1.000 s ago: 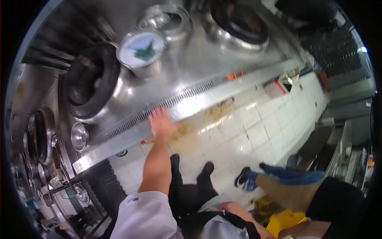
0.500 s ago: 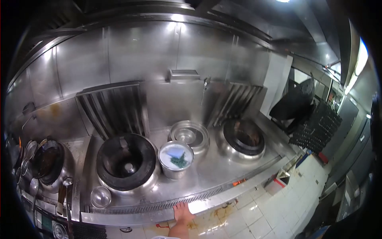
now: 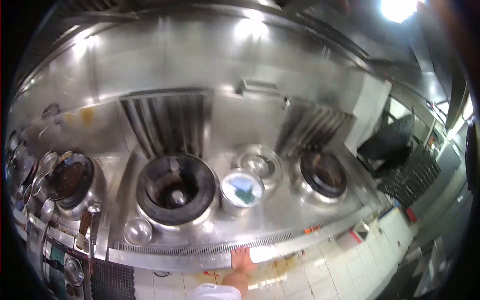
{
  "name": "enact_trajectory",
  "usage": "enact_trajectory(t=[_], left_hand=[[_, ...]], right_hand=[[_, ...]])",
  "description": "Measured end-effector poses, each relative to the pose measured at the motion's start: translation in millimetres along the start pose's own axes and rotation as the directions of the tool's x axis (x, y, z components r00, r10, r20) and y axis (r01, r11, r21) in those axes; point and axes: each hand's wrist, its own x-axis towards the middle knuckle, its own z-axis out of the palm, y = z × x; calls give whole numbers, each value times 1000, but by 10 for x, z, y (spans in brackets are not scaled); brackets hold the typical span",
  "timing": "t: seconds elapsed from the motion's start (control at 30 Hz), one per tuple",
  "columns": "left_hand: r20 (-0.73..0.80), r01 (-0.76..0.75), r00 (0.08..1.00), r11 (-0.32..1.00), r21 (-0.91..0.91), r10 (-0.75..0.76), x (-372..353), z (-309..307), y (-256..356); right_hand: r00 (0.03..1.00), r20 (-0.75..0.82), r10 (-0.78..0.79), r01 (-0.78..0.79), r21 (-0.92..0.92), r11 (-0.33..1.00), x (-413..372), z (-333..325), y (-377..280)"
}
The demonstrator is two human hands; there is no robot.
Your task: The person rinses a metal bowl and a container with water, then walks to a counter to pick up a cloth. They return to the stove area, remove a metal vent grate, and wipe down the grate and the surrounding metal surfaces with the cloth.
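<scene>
My left hand (image 3: 242, 259) rests flat on the stove's steel front ledge (image 3: 170, 258), beside a slotted drain channel (image 3: 200, 248). Its fingers are stretched out and it holds nothing. Beyond it stands a steel pot (image 3: 239, 207) of whitish liquid, with a blue piece and a green scouring pad (image 3: 244, 195) at the top. Left of the pot is a large wok burner (image 3: 150, 200) with a black ring. A small steel bowl (image 3: 138, 231) sits in front of that burner. My right hand is out of view.
Round steel pans (image 3: 274, 167) stand behind the pot, beside a second wok burner (image 3: 322, 176). Ladles (image 3: 47, 211), a brush (image 3: 84, 231) and a dark wok (image 3: 70, 182) crowd the left. White tiled floor (image 3: 320, 265) lies below the ledge; stacked black racks (image 3: 410, 176) stand right.
The view has tilted and shifted, so the burners and pot appear further right and a little higher. My left hand stays on the ledge, and more of the white sleeve shows.
</scene>
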Motion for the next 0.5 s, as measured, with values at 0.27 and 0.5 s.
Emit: enact_trajectory(t=[0.27, 0.5], left_hand=[[13, 26, 1000, 999, -27, -26, 82, 62, 55], [-80, -30, 996, 996, 81, 37, 133, 134, 112]], right_hand=[[908, -87, -409, 418, 129, 899, 38, 19, -616], [856, -195, -479, 514, 218, 830, 81, -132, -990]])
